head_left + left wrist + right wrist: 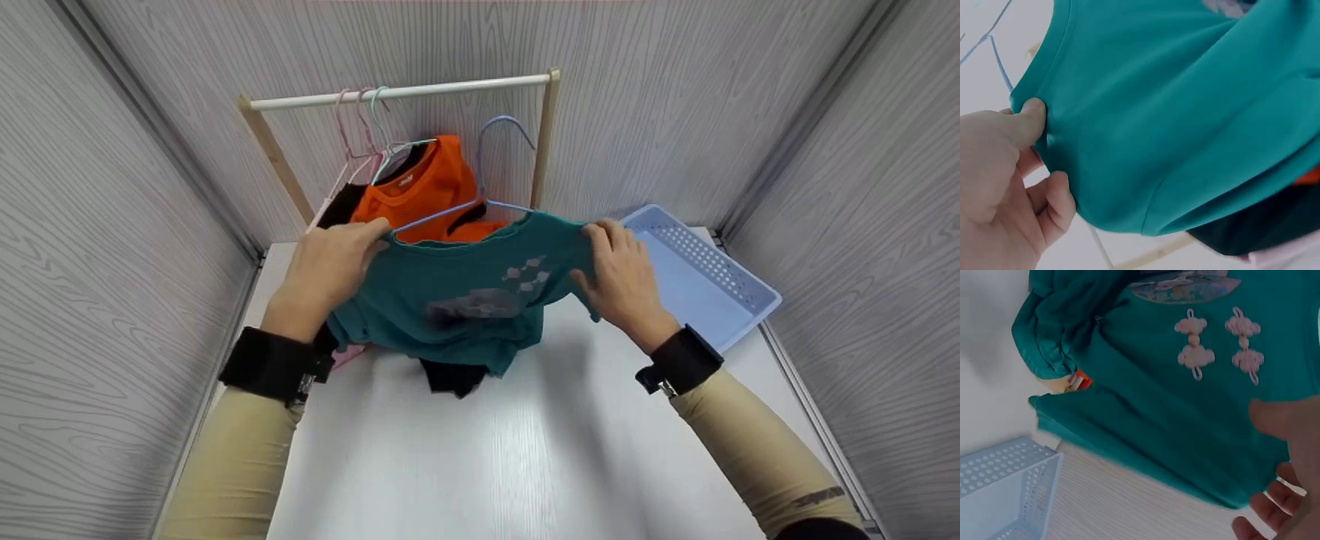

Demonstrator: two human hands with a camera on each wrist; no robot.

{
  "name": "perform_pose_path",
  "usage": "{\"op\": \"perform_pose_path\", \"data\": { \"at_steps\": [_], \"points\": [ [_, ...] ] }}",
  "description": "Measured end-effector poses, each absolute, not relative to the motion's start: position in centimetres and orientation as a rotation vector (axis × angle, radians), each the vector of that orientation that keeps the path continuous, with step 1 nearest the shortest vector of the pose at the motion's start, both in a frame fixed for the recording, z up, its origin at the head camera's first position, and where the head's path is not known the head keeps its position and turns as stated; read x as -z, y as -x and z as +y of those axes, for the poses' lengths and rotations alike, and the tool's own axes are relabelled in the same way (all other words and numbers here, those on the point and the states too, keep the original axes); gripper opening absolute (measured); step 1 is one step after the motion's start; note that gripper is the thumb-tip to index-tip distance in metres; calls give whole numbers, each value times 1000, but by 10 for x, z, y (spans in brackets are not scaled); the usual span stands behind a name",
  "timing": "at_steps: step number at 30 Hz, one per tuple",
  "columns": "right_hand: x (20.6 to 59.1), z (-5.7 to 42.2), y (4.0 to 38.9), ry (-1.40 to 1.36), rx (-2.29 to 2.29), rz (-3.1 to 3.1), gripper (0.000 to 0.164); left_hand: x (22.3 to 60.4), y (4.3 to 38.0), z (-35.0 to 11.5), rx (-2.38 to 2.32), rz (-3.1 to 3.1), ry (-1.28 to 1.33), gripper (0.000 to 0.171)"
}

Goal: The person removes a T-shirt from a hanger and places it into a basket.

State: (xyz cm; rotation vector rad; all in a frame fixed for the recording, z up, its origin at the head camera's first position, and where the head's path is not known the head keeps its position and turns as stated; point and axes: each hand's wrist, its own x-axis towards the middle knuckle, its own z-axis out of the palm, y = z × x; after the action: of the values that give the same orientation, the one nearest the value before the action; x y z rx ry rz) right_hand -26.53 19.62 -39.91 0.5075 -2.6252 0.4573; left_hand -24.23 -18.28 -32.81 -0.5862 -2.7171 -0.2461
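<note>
A rack (450,87) is set at the back of the worktop (480,465), with garments (424,187) hung from its left half. Before them, a shirt (465,274), with a hanger (481,180) set partly inside it, is held between left fingers (377,226) and right fingers (602,238). A basket (686,281) is placed right of the rack.

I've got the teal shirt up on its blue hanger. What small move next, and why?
Probably bring the right hand to the blue hanger just below its hook, ready to lift. The hook isn't over the white rail, whose right stretch carries no hanger, and the left hand pinches the teal shirt at one shoulder.
</note>
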Motion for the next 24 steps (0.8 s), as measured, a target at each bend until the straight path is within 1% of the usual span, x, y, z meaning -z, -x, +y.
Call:
{"op": "perform_pose_path", "data": {
  "at_steps": [3, 7, 10, 14, 16, 21, 24],
  "points": [
    [392, 193, 262, -477, -434, -2498, 53, 329, 243, -174, 300, -2755, 635, 9],
    [385, 194, 258, -598, -451, -2430, 41, 330, 244, -162, 322, -2776, 696, 10],
    [387, 197, 259, -708, -504, -2436, 30, 333, 246, -154, 330, -2797, 719, 11],
    [394, 203, 261, -728, -578, -2468, 21, 340, 247, -144, 381, -2928, 699, 12],
    [397, 206, 262, -728, -626, -2490, 19, 343, 247, -139, 401, -3008, 684, 16],
    [401, 207, 263, -761, -691, -2551, 20, 339, 247, -118, 368, -3064, 661, 32],
    [402, 204, 262, -798, -717, -2570, 21, 334, 248, -100, 447, -3017, 710, 35]
  ]
}}
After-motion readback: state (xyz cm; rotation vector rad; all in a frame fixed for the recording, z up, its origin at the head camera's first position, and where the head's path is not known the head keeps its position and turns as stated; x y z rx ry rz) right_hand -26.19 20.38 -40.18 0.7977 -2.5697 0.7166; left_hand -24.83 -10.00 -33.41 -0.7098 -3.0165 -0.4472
